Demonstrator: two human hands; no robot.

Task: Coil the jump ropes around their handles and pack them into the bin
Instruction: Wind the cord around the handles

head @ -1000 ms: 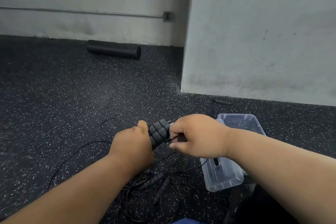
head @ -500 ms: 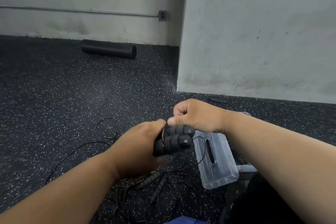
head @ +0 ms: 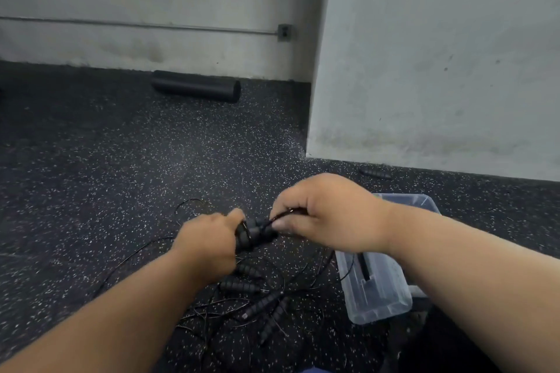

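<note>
My left hand point(head: 209, 244) grips a pair of black ribbed jump-rope handles point(head: 254, 233) held together above the floor. My right hand point(head: 324, 215) pinches the thin black rope point(head: 280, 215) right at the handles' free end. Below the hands, several more black handles point(head: 263, 303) lie on the floor in a tangle of thin black rope point(head: 212, 315). A clear plastic bin point(head: 378, 297) stands on the floor to the right, partly hidden by my right forearm; something dark lies inside it.
The floor is dark speckled rubber. A black foam roller point(head: 197, 89) lies by the back wall. A grey wall corner point(head: 315, 100) juts out at the right, with one lone black handle point(head: 375, 173) at its base.
My right hand has come down from above the handles to their end, pinching the rope there. The handles sit a little further from the bin than half a second ago.
</note>
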